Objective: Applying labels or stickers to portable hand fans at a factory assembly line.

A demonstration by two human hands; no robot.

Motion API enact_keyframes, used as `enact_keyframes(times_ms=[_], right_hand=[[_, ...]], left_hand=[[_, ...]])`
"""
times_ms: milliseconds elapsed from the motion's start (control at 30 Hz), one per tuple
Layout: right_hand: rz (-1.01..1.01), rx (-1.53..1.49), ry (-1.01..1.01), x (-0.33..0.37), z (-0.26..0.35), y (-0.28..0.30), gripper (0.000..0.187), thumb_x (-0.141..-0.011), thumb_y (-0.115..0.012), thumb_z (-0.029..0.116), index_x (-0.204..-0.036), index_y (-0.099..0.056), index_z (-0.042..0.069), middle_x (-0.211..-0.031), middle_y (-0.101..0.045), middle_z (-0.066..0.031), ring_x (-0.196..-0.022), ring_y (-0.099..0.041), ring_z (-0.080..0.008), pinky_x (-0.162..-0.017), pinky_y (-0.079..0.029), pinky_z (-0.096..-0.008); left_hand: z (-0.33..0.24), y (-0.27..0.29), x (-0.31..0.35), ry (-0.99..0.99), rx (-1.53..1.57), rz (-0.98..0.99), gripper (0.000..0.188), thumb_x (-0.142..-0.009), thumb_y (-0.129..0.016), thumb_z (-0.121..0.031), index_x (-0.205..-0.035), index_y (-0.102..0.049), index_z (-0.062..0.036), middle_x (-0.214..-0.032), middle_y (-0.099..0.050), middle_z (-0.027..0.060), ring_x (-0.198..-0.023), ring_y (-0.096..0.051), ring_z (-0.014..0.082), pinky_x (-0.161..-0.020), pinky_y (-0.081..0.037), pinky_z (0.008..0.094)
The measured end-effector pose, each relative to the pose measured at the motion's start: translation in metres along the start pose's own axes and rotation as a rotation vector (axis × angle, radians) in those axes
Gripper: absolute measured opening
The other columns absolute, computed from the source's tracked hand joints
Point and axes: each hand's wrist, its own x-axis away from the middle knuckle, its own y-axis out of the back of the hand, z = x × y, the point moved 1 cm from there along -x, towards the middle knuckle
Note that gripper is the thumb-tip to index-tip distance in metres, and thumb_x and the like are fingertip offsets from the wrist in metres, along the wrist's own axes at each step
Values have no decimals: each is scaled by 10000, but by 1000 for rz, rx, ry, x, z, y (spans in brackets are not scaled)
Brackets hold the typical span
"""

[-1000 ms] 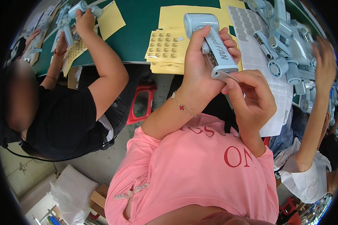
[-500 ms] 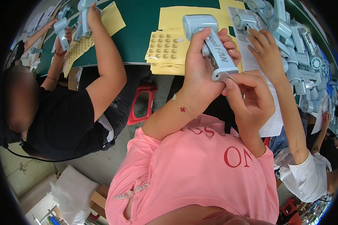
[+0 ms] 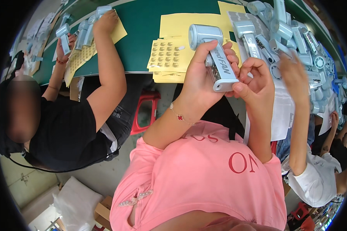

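Observation:
A light-blue handheld fan [image 3: 221,67] with a round head and grey lettering along its handle lies in my left hand [image 3: 202,71]. The fingers of that hand wrap round the handle, head pointing away from me. At the near end of the handle is my right hand [image 3: 257,79], its thumb against the corner and a fingertip showing just under it; the index finger is curled and stands apart. Beneath the fan's head, on the green table [image 3: 142,23], lie yellow sticker sheets [image 3: 165,54] with rows of small printed labels.
Right of me, a co-worker's blurred hand [image 3: 295,77] is over a heap of light-blue fans [image 3: 297,34]. Another fan [image 3: 248,36] lies on white sheets. On the left, a co-worker in black [image 3: 61,119] handles fans and a yellow sheet. A red stool [image 3: 145,111] stands below the table edge.
The fan has dropped slightly towards me. My right thumb and index finger, pinched at its end, have parted. The right co-worker's hand has left a fan on the sheets and moved to the heap.

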Motion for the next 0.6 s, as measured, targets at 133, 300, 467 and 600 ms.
enact_keyframes(times_ms=[133, 300, 467, 600], right_hand=[[-72, -258, -229, 1, -12, 15, 217, -834, -568, 35, -1022, -465, 2, -745, -515, -51, -662, -563, -134, -544, -520, -265], [-10, 292, -371, 8, -17, 36, 147, -848, -568, 63, -981, -552, 3, -761, -558, -52, -588, -529, -100, -522, -457, -215], [-189, 1099, 150, -27, -8, 72, 217, -781, -626, 44, -977, -569, -31, -786, -576, -104, -576, -538, -142, -507, -428, -241], [-204, 1417, 448, -58, -21, 89, 330, -731, -692, 180, -950, -581, -40, -916, -584, -165, -676, -603, -252, -571, -472, -333]], left_hand=[[-36, 1, -13, 80, -305, 39, 458, -835, -558, -179, -1169, -389, 85, -831, -484, 65, -751, -501, 146, -618, -438, 264], [-153, -16, -65, -884, -2089, -420, 600, -645, -746, -402, -998, -522, 29, -875, -602, 145, -778, -615, 261, -687, -491, 349], [-213, 3, -114, -736, -2548, -1045, 733, -632, -723, -500, -1076, -468, 24, -1050, -559, 191, -936, -586, 322, -754, -497, 382], [-205, 27, -121, -676, -2610, -1189, 759, -651, -701, -519, -1119, -430, 14, -1117, -522, 163, -935, -576, 314, -734, -498, 402]])
